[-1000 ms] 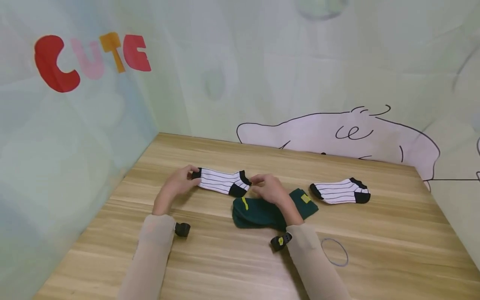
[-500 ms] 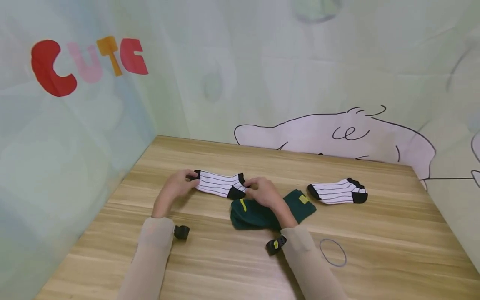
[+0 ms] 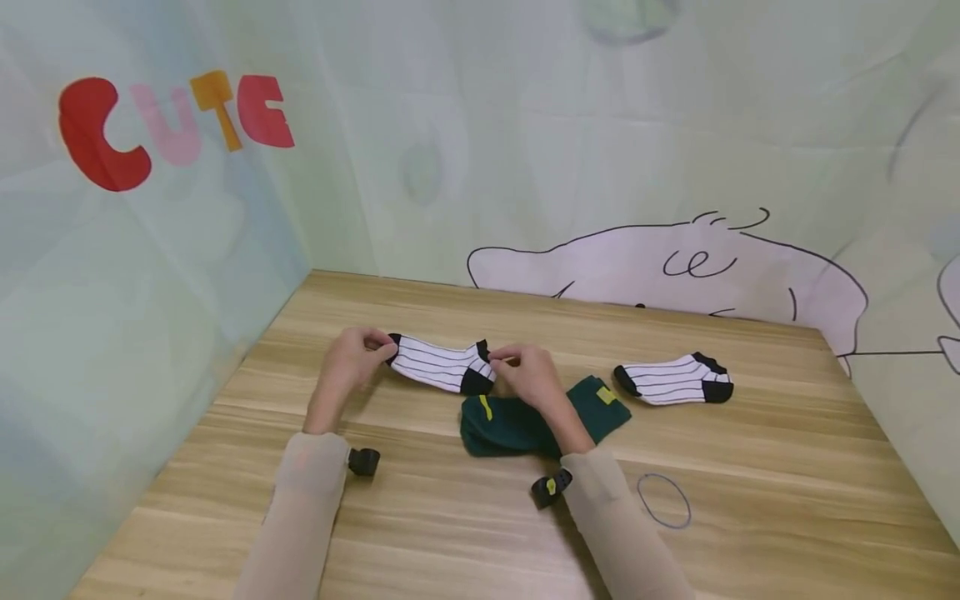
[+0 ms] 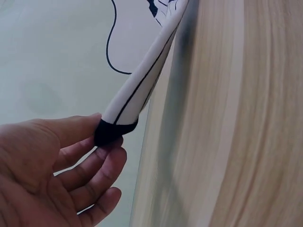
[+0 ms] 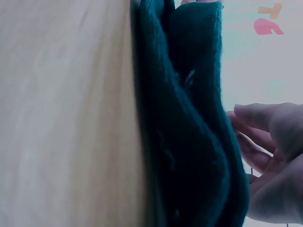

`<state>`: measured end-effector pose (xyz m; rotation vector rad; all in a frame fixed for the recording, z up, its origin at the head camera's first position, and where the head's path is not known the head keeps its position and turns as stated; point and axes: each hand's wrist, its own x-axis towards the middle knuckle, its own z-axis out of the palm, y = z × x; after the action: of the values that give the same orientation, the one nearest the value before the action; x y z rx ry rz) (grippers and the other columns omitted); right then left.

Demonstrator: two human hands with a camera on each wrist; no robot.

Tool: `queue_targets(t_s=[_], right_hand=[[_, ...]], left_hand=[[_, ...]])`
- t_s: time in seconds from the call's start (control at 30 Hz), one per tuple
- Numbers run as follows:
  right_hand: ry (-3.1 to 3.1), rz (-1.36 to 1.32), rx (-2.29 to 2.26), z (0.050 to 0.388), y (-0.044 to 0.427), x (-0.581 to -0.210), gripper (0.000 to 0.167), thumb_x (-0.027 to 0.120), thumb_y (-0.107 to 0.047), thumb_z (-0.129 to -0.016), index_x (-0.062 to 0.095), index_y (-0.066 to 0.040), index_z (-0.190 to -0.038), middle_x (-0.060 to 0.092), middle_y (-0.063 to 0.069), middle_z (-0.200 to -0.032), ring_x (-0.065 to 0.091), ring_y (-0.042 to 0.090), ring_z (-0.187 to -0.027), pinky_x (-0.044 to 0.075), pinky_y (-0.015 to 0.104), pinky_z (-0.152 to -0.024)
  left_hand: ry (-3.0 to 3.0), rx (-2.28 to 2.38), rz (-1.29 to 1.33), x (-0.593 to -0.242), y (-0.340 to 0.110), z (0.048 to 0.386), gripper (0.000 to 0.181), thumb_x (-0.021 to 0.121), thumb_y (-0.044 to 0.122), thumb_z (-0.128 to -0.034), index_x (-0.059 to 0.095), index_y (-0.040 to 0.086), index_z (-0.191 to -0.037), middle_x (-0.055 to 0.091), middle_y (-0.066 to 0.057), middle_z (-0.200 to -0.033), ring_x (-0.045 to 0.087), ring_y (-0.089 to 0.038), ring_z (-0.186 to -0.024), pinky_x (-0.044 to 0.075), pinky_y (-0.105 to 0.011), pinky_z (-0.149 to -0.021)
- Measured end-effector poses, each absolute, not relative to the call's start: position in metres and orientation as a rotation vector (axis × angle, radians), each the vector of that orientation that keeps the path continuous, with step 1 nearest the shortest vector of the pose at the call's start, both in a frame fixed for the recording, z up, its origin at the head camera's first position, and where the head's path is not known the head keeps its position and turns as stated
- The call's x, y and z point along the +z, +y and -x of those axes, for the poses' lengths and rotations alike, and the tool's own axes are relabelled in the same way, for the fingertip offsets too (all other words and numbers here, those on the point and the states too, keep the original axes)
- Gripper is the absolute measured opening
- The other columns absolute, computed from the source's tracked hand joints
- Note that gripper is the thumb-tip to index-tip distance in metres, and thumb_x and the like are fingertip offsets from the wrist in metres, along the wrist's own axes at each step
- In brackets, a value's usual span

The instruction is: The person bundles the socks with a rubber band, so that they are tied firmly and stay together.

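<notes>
A white sock with dark stripes (image 3: 431, 364) is stretched between both hands in the head view. My left hand (image 3: 348, 367) pinches its black toe between thumb and fingers; the left wrist view shows the toe (image 4: 110, 133) in the grasp of the left hand (image 4: 61, 165), the sock raised off the wood there. At the sock's cuff end is my right hand (image 3: 531, 375), its thumb and fingertips pinching the edge. Green socks (image 3: 510, 427) lie under the right wrist, and in the right wrist view the green fabric (image 5: 199, 142) partly hides what the right hand (image 5: 279, 151) holds.
A second striped sock (image 3: 671, 381) lies farther right on the wooden table (image 3: 450, 533). Nearer the front is a thin bluish ring (image 3: 664, 502). Printed cloth walls (image 3: 420, 100) stand along the table's back and left side.
The right hand has moved left to the striped sock's cuff and pinches it. The left hand has lifted the toe end slightly. The green socks and the other striped sock have stayed in place.
</notes>
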<state>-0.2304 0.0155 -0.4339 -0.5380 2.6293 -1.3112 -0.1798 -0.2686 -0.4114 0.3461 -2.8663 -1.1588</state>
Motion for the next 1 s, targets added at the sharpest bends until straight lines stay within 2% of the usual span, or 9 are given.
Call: queue_targets(t_s=[0.1,0.27,0.47,0.57,0.77,0.87,1.0], right_hand=[[2.648,0.485,-1.373,0.23,0.016,-0.433,0.016,0.068,-0.017,-0.096,0.078,-0.01,-0.105,0.072,0.009,-0.113,0.066,0.027,-0.105,0.053,0.043,-0.09],[2.672,0.414,-1.476,0.229,0.015,-0.433,0.012,0.072,-0.017,-0.093,0.079,-0.007,-0.097,0.074,0.009,-0.104,0.069,0.025,-0.093,0.055,0.04,-0.081],[2.669,0.366,-1.565,0.228,0.014,-0.432,0.01,0.078,-0.012,-0.087,0.074,-0.003,-0.089,0.07,0.009,-0.088,0.065,0.023,-0.083,0.054,0.036,-0.077],[2.656,0.392,-1.598,0.228,0.014,-0.432,0.014,0.08,-0.008,-0.084,0.07,-0.001,-0.092,0.067,0.009,-0.086,0.063,0.023,-0.082,0.054,0.035,-0.078],[2.61,0.443,-1.582,0.228,0.02,-0.426,0.02,0.075,-0.006,-0.088,0.069,0.002,-0.104,0.066,0.013,-0.092,0.063,0.026,-0.088,0.053,0.036,-0.083],[2.601,0.43,-1.519,0.227,0.028,-0.421,0.019,0.073,-0.007,-0.091,0.07,0.001,-0.107,0.065,0.013,-0.093,0.06,0.027,-0.089,0.052,0.034,-0.08],[2.585,0.411,-1.443,0.225,0.039,-0.416,0.016,0.071,-0.011,-0.093,0.069,-0.001,-0.106,0.063,0.011,-0.094,0.056,0.026,-0.088,0.048,0.03,-0.074]], left_hand=[[-2.835,-1.141,-0.341,-0.411,-0.269,0.18,0.022,0.067,0.022,-0.0962,0.068,0.001,-0.103,0.067,-0.015,-0.099,0.059,-0.029,-0.091,0.045,-0.04,-0.079],[-2.805,-1.137,-0.371,-0.411,-0.266,0.178,0.022,0.07,0.023,-0.0941,0.066,0.002,-0.102,0.067,-0.017,-0.098,0.06,-0.029,-0.087,0.044,-0.037,-0.074],[-2.774,-1.202,-0.368,-0.407,-0.263,0.177,0.039,0.067,0.022,-0.0963,0.058,0.005,-0.13,0.066,-0.025,-0.114,0.062,-0.037,-0.104,0.046,-0.047,-0.087],[-2.784,-1.205,-0.343,-0.407,-0.263,0.177,0.042,0.064,0.021,-0.0979,0.058,0.002,-0.135,0.065,-0.025,-0.114,0.061,-0.037,-0.103,0.046,-0.048,-0.087],[-2.777,-1.184,-0.282,-0.408,-0.264,0.177,0.032,0.062,0.023,-0.0974,0.066,-0.001,-0.119,0.068,-0.021,-0.102,0.062,-0.033,-0.089,0.047,-0.037,-0.072],[-2.767,-1.221,-0.247,-0.405,-0.262,0.177,0.027,0.063,0.025,-0.0971,0.066,0.002,-0.112,0.069,-0.018,-0.091,0.064,-0.035,-0.082,0.044,-0.034,-0.064],[-2.791,-1.28,-0.213,-0.399,-0.257,0.175,0.027,0.062,0.03,-0.098,0.064,0.003,-0.105,0.07,-0.015,-0.086,0.068,-0.038,-0.083,0.042,-0.033,-0.061]])
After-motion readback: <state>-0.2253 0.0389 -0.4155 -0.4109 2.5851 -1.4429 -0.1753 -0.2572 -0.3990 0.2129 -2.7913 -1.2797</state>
